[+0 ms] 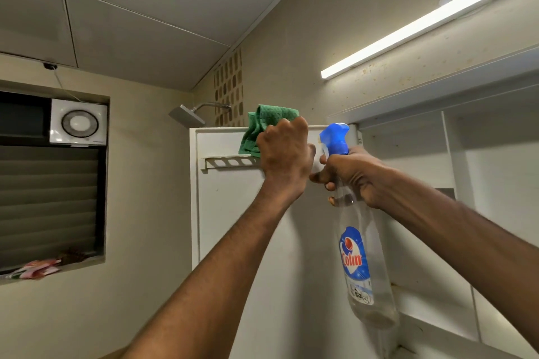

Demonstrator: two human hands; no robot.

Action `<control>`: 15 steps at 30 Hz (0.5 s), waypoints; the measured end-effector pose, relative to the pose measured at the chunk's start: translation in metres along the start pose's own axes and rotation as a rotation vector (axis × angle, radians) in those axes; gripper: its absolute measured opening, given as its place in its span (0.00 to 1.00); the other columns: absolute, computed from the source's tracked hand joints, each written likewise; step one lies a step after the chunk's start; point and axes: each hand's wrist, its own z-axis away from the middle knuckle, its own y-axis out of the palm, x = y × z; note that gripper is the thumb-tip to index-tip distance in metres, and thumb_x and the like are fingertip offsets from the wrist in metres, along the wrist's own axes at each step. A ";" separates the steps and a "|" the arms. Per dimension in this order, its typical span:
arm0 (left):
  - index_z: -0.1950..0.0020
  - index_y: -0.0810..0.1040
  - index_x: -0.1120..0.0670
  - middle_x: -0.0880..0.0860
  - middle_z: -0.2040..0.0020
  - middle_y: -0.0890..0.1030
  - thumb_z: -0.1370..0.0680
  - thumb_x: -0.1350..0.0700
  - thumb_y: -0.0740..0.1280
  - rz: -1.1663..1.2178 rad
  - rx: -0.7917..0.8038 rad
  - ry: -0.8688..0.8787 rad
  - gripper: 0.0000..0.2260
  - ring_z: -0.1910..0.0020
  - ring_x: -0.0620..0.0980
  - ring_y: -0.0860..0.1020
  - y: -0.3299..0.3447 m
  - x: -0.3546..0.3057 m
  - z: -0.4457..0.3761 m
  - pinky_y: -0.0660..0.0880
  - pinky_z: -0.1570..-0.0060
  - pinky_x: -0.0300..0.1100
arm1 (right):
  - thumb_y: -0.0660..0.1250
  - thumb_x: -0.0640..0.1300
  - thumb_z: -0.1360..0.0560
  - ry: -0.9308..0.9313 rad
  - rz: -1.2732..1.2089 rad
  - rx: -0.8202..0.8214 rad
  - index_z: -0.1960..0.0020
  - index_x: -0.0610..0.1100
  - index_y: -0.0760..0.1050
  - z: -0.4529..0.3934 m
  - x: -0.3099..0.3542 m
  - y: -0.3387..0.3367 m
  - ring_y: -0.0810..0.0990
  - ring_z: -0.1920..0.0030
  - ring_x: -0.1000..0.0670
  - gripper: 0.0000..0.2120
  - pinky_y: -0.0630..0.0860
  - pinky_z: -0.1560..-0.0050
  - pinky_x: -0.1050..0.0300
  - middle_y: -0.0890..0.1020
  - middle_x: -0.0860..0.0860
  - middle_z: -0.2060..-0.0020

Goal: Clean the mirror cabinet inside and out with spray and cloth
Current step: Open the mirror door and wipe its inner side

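Note:
The white cabinet door (230, 213) stands swung open, its inner side facing me. My left hand (284, 154) presses a green cloth (262, 128) against the door's top edge, above a small white rail (227, 161). My right hand (347, 175) grips the neck of a clear spray bottle (361, 253) with a blue trigger head (334, 137) and a blue label; the nozzle points left toward the door's upper part. The open cabinet interior (408, 154) with white shelves lies to the right.
A lit tube light (423, 26) runs above the cabinet on the beige wall. A shower head (186, 114) hangs behind the door. At left are an exhaust fan (78, 122), a louvred window (49, 198) and packets on its sill (35, 269).

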 end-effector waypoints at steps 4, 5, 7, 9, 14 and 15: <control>0.64 0.77 0.58 0.57 0.70 0.79 0.34 0.59 0.72 0.036 0.012 0.042 0.05 0.68 0.58 0.80 0.008 -0.019 0.004 0.64 0.70 0.41 | 0.62 0.29 0.33 -0.031 0.022 -0.081 0.54 0.42 0.72 -0.005 -0.003 -0.010 0.72 0.80 0.54 0.12 0.79 0.69 0.51 0.82 0.48 0.76; 0.65 0.77 0.59 0.57 0.70 0.79 0.34 0.61 0.71 0.056 0.027 0.046 0.04 0.69 0.59 0.79 0.010 -0.024 0.005 0.63 0.70 0.41 | 0.62 0.30 0.34 -0.049 0.018 -0.106 0.56 0.42 0.73 -0.006 -0.003 -0.013 0.72 0.80 0.54 0.10 0.79 0.70 0.51 0.80 0.48 0.76; 0.67 0.77 0.59 0.58 0.73 0.78 0.34 0.63 0.72 0.089 0.028 0.051 0.04 0.71 0.58 0.79 0.016 -0.034 0.007 0.63 0.71 0.41 | 0.62 0.31 0.34 -0.071 0.027 -0.152 0.59 0.41 0.74 -0.008 -0.003 -0.019 0.72 0.81 0.53 0.08 0.79 0.71 0.51 0.77 0.48 0.77; 0.68 0.77 0.59 0.57 0.74 0.78 0.36 0.63 0.72 0.098 -0.009 0.057 0.04 0.72 0.57 0.78 0.023 -0.042 0.008 0.63 0.73 0.40 | 0.62 0.32 0.34 -0.056 0.052 -0.184 0.60 0.40 0.75 -0.009 -0.005 -0.026 0.72 0.81 0.53 0.07 0.79 0.72 0.51 0.76 0.49 0.80; 0.65 0.80 0.59 0.57 0.70 0.80 0.31 0.63 0.71 0.124 -0.023 0.094 0.03 0.70 0.52 0.77 0.041 -0.053 0.013 0.71 0.73 0.40 | 0.61 0.30 0.36 -0.072 0.086 -0.215 0.64 0.40 0.74 -0.011 -0.013 -0.041 0.72 0.81 0.53 0.08 0.76 0.74 0.55 0.76 0.49 0.82; 0.66 0.79 0.59 0.57 0.71 0.79 0.32 0.63 0.72 0.151 -0.033 0.098 0.04 0.71 0.52 0.77 0.043 -0.055 0.014 0.72 0.73 0.40 | 0.61 0.29 0.36 -0.101 0.086 -0.218 0.64 0.40 0.74 -0.012 -0.014 -0.045 0.73 0.81 0.53 0.08 0.76 0.75 0.56 0.76 0.47 0.80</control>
